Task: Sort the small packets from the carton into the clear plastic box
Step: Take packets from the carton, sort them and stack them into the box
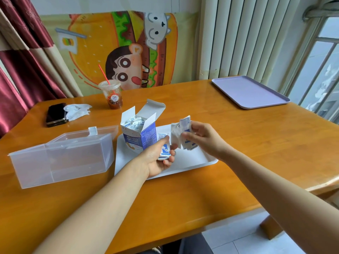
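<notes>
Over a white rectangular tray (194, 163) on an orange wooden table (238, 143), the left hand (157, 159) curls its fingers round a stack of small blue-and-white packets (165, 153). The right hand (204, 139) pinches a blurred fan of further packets (178, 134). The open blue-and-white carton (136, 133), still part full, stands on the tray, with the clear plastic box (62, 156) just left of it.

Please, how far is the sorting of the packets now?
Done: the carton is open, and one packet sits at the back edge of the clear plastic box, which otherwise looks empty. In hand: the left hand holds a small stack of packets, the right hand several more packets, over the white tray. Left: the carton looks full of packets, so nearly all sorting remains.
</notes>
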{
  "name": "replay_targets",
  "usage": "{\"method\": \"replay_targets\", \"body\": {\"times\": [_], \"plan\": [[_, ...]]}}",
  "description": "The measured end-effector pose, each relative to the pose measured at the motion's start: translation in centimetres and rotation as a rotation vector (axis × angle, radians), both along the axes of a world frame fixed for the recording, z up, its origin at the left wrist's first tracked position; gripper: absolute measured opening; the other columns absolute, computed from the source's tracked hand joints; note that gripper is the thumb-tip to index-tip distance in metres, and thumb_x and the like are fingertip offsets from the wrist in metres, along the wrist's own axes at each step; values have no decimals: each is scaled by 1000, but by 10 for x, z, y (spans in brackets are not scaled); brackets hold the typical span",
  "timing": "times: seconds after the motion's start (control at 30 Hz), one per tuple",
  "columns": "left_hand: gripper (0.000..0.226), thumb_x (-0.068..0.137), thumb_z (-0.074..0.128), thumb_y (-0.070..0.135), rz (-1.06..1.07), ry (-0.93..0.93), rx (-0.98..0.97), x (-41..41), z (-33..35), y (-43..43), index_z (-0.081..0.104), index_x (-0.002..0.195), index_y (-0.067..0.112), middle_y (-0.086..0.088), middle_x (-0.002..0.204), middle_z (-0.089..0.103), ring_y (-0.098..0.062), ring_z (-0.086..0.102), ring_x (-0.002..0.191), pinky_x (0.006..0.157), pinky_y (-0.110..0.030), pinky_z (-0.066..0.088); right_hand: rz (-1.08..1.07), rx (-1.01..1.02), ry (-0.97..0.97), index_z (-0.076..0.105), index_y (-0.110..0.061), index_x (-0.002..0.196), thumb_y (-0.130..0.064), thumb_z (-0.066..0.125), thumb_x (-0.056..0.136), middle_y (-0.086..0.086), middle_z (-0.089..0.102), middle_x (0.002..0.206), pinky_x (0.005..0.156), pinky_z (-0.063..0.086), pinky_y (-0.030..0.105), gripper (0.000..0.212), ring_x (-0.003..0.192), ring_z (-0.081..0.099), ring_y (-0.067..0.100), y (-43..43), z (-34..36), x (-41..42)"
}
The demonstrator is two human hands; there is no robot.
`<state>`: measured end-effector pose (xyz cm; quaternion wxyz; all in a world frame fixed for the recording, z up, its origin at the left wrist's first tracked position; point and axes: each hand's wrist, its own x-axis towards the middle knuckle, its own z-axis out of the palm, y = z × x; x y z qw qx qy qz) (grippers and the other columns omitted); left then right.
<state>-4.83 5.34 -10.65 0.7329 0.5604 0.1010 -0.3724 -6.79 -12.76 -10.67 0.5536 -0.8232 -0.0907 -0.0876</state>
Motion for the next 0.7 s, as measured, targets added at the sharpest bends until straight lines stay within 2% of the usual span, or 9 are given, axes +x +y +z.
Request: {"method": "replay_targets", "body": {"times": [0.07, 0.1, 0.2, 0.3, 0.37, 0.47, 0.53, 0.6, 0.7], "plan": [[29, 99, 45, 29, 13, -25, 7, 1, 0, -5, 56, 80, 12, -1, 54, 49, -8, 43, 36, 30, -13, 23, 115, -125, 50, 54, 2, 76, -13, 63, 91, 19, 59, 75, 60, 48, 28, 23, 70, 54, 7, -1, 2, -5], [25, 99, 46, 23, 37, -47, 24, 1, -1, -6, 55, 79, 12, -2, 52, 50, -9, 43, 35, 29, -13, 22, 157, -110, 84, 58, 3, 81, -12, 62, 91, 25, 62, 83, 65, 49, 29, 18, 75, 57, 11, -3, 2, -7], [10, 91, 61, 13, 169, -158, 111, 3, -9, -7, 58, 82, 9, -5, 53, 61, -12, 48, 35, 30, -12, 24, 154, 167, 181, 62, 7, 107, -11, 58, 93, 26, 66, 104, 78, 53, 34, 23, 89, 64, 21, -11, 9, -12], [18, 86, 71, 23, 248, -298, 221, 2, -12, -9, 61, 99, 16, -7, 79, 71, -17, 64, 61, 37, -17, 34, 88, 444, 397, 60, 1, 119, -8, 56, 93, 18, 67, 112, 78, 58, 32, 29, 96, 66, 25, -13, 17, -9], [22, 88, 69, 26, 253, -396, 274, 1, -11, -14, 62, 106, 17, -6, 87, 70, -17, 64, 69, 41, -20, 36, 126, 437, 556, 59, 0, 121, -8, 57, 92, 19, 66, 116, 86, 56, 38, 30, 102, 64, 30, -7, 16, -7], [19, 92, 62, 21, 248, -424, 280, 0, -11, -19, 62, 110, 13, -9, 86, 69, -17, 58, 61, 39, -20, 34, 102, 314, 605, 62, -4, 118, -12, 60, 91, 17, 67, 116, 97, 49, 44, 28, 104, 64, 28, 6, 4, -3], [13, 94, 59, 23, 253, -377, 231, -2, -8, -18, 62, 100, 12, -8, 74, 65, -16, 53, 52, 37, -19, 31, 56, 322, 528, 62, -3, 116, -12, 61, 91, 19, 68, 110, 93, 50, 43, 27, 97, 65, 28, 11, 1, -2], [21, 96, 55, 29, 249, -304, 169, -3, -3, -13, 61, 87, 12, -6, 65, 57, -16, 49, 47, 38, -20, 29, 14, 387, 414, 63, -1, 114, -8, 59, 92, 19, 68, 101, 78, 55, 36, 24, 83, 66, 25, 8, 2, -1], [36, 96, 44, 34, 212, -234, 115, -4, 0, -5, 64, 92, 4, -8, 64, 52, -16, 50, 41, 37, -19, 28, -34, 531, 361, 61, -5, 119, -5, 61, 90, 18, 68, 105, 65, 57, 31, 29, 78, 68, 22, 2, 2, 0]]}}
